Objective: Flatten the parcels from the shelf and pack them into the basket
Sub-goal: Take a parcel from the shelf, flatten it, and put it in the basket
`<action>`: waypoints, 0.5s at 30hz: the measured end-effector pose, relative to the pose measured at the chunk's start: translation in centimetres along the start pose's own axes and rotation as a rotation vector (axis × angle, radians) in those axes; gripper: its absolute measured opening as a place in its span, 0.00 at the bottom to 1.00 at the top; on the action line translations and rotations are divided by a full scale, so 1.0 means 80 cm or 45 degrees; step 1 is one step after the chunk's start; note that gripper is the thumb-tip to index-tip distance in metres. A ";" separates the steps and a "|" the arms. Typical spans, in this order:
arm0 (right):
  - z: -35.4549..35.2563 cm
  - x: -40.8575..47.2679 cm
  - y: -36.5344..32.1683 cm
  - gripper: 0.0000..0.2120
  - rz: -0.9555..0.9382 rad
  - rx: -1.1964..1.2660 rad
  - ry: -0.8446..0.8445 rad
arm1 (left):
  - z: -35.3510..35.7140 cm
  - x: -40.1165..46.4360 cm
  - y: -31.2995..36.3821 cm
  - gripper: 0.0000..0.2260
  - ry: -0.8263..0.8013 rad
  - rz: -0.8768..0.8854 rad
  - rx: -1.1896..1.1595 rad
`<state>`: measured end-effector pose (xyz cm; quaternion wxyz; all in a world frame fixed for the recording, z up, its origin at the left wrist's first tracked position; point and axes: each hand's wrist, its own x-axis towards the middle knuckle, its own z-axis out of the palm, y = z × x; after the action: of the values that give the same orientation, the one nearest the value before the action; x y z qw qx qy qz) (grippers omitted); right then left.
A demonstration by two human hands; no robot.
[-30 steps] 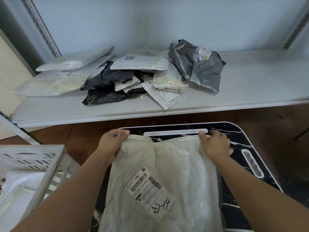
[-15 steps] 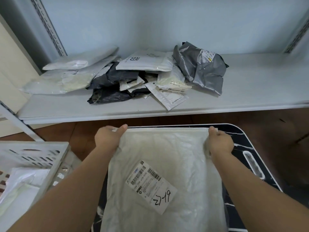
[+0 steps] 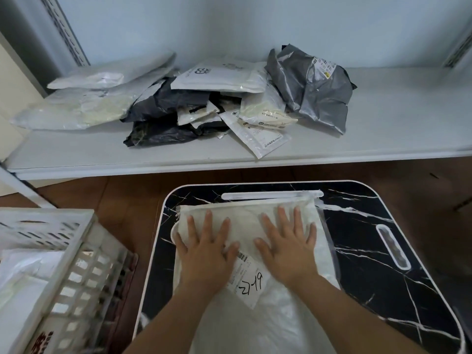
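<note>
A cream parcel (image 3: 245,218) with a shipping label (image 3: 249,282) lies on the black marble-patterned table (image 3: 370,251). My left hand (image 3: 207,249) presses flat on its left half, fingers spread. My right hand (image 3: 286,244) presses flat on its right half, fingers spread too. A white slatted basket (image 3: 63,251) stands at the lower left with white parcels inside. On the white shelf (image 3: 383,129) behind the table lies a heap of several parcels (image 3: 204,103), white, black and grey.
A crumpled grey parcel (image 3: 314,88) sits at the right end of the heap. Brown floor (image 3: 122,195) shows between shelf, table and basket. A metal shelf upright (image 3: 63,29) rises at the back left.
Both hands let go of the parcel's far corners and now lie flat on it, nearer to me. The parcel has settled down on the table.
</note>
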<state>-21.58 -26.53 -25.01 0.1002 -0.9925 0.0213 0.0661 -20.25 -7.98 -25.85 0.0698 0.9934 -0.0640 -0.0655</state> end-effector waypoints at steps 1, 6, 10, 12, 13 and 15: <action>0.004 0.001 -0.004 0.32 -0.014 -0.013 -0.049 | 0.006 -0.001 0.000 0.30 0.020 0.026 0.044; 0.023 0.004 -0.010 0.31 -0.093 -0.152 -0.207 | 0.035 0.001 -0.003 0.29 0.034 0.088 0.111; 0.034 0.005 -0.006 0.30 -0.101 -0.156 -0.227 | 0.045 0.004 -0.004 0.29 0.069 0.125 0.133; 0.039 0.008 -0.004 0.30 -0.108 -0.150 -0.167 | 0.046 0.008 -0.005 0.28 0.066 0.125 0.128; 0.042 0.008 -0.003 0.30 -0.108 -0.142 -0.137 | 0.045 0.008 -0.004 0.28 0.046 0.116 0.127; 0.051 0.010 -0.001 0.30 -0.102 -0.136 -0.119 | 0.046 0.010 -0.003 0.28 0.014 0.108 0.118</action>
<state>-21.27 -25.68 -29.04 0.0506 -0.9924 -0.0267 0.1092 -19.94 -8.30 -29.58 0.0266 0.9923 -0.1085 -0.0540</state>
